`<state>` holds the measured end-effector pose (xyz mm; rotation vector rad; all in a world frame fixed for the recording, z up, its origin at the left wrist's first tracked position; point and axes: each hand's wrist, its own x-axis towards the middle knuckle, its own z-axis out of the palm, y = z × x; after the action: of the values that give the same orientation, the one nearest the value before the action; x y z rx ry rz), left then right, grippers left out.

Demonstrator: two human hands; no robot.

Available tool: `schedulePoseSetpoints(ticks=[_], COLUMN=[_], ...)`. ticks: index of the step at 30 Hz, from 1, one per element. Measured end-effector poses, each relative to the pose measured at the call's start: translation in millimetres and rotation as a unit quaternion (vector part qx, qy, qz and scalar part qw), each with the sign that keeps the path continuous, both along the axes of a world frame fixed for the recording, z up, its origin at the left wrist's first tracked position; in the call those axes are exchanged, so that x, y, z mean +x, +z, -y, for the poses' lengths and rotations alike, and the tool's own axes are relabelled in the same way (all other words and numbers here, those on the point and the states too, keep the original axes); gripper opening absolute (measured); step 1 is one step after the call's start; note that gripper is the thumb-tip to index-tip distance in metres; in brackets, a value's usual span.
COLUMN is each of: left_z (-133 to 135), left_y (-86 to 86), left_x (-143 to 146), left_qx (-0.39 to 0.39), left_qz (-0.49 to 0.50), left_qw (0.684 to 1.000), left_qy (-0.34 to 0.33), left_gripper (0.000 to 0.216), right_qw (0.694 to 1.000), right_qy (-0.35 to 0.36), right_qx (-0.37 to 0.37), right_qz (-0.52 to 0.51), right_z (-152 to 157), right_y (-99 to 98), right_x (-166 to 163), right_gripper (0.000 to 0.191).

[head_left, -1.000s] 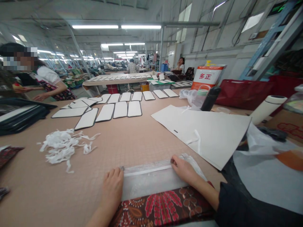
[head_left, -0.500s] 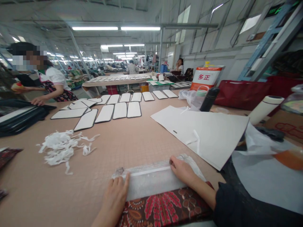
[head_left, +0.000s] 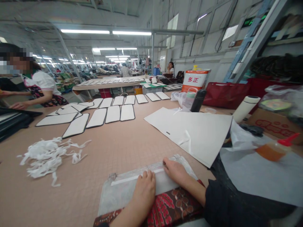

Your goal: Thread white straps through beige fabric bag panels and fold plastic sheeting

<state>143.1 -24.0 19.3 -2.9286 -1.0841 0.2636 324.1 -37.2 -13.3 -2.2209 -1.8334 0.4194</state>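
Note:
In front of me lies a patterned fabric piece point(head_left: 163, 208), dark brown with red motifs, with a pale, thin lining panel point(head_left: 111, 195) above it. A narrow white strip point(head_left: 125, 179) runs across the panel near its upper edge. My left hand point(head_left: 145, 189) rests on the middle of the strip, fingers bent and held together, pressing down. At the strip's right end is my right hand point(head_left: 174, 170), its fingers curled in a pinch there; the fingertips are partly hidden. The strip's left end lies uncovered on the panel.
Loose white strips point(head_left: 47, 157) lie heaped at the left. White dark-edged panels point(head_left: 96, 118) stand in rows behind. A large white sheet point(head_left: 189, 129), a black bottle point(head_left: 198, 100) and a red-capped glue bottle point(head_left: 272, 151) are at the right. A co-worker point(head_left: 40, 85) handles dark pieces at far left.
My left hand has moved right along the strip, from its left end to its middle. My right hand stays at the right end. The view has shifted a little to the right.

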Motion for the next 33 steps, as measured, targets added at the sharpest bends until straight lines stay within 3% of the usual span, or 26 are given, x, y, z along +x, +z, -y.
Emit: schedulePoseSetpoints(ticks=[11,18,30,33], left_z=[-1.5,-0.1,2.6,4.5], left_y=[-14.6,-20.7,-10.0,-9.4], left_x=[19.0,20.3,27.3,26.6], left_qx=[0.015,0.044,0.024,0.017], left_qz=[-0.003,-0.002,0.007,0.018], left_qw=[1.0,0.999,0.999,0.999], left_qy=[0.015,0.006,0.021,0.023], left_gripper=[0.041,0.045,0.043,0.043], right_qw=[0.986,0.984,0.989,0.985], right_qy=[-0.086,-0.113,-0.112,-0.046], right_qx=[0.104,0.103,0.1,0.158], right_qz=[-0.102,-0.092,-0.015,0.05], right_z=[24.6,19.8,22.5,30.5], right_y=[-9.3,-15.8,-12.4,-13.6], right_x=[75.8,69.4,65.0,40.1], right_gripper=[0.014,0.02,0.025,0.028])
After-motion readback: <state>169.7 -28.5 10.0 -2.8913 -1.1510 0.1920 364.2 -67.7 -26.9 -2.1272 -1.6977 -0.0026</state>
